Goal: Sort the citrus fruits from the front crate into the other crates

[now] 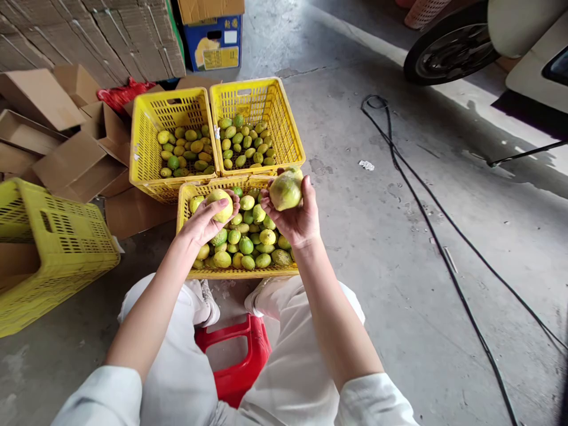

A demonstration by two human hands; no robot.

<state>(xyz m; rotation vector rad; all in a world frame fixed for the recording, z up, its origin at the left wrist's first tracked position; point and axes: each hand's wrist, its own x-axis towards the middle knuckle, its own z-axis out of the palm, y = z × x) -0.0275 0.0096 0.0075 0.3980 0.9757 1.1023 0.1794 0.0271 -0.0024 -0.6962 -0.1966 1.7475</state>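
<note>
My left hand (207, 220) is closed around a pale yellow lemon (220, 205), with the thumb lying across it. Cupped in my right hand (298, 220) is a larger yellow-green lemon (284, 190), the thumb pressed to its right side. Both hands are held above the near yellow crate (239, 273), which holds many green and yellow lemons (247, 245). Just beyond stand two more yellow crates, the back left crate (148, 142) and the back right crate (288, 130). Each has a lower layer of lemons inside.
A red stool (242, 378) is under me, between my legs. To the left lie an upturned yellow-green crate (75, 254) and loose cardboard boxes (80, 165). A blue fruit box (213, 44) stands behind. Right of the crates, a black cable (437, 245) runs across the floor near a vehicle's wheel (448, 50).
</note>
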